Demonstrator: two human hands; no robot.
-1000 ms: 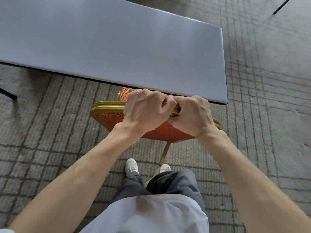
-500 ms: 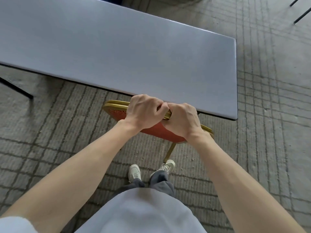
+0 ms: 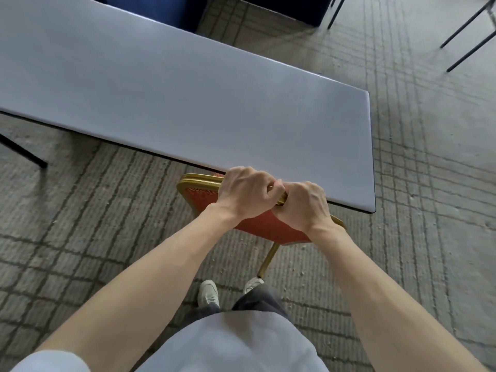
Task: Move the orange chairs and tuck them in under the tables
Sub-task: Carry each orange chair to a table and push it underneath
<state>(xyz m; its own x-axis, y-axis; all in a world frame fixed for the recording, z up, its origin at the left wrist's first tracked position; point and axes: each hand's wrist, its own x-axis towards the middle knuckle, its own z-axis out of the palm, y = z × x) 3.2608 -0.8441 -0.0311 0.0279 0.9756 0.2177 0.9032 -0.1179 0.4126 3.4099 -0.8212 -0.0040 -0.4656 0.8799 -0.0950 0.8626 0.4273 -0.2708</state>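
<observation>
Seen from above. At 9 o'clock a black table leg stands on grey ribbed carpet. A long grey table runs from 10 o'clock to 3 o'clock. Just below centre, an orange chair with a gold frame has its backrest at the table's near edge, its seat out of sight beneath the top. The left hand and right hand, side by side and touching, curl their fingers over the backrest's top rail. At 1 o'clock stand thin black furniture legs
</observation>
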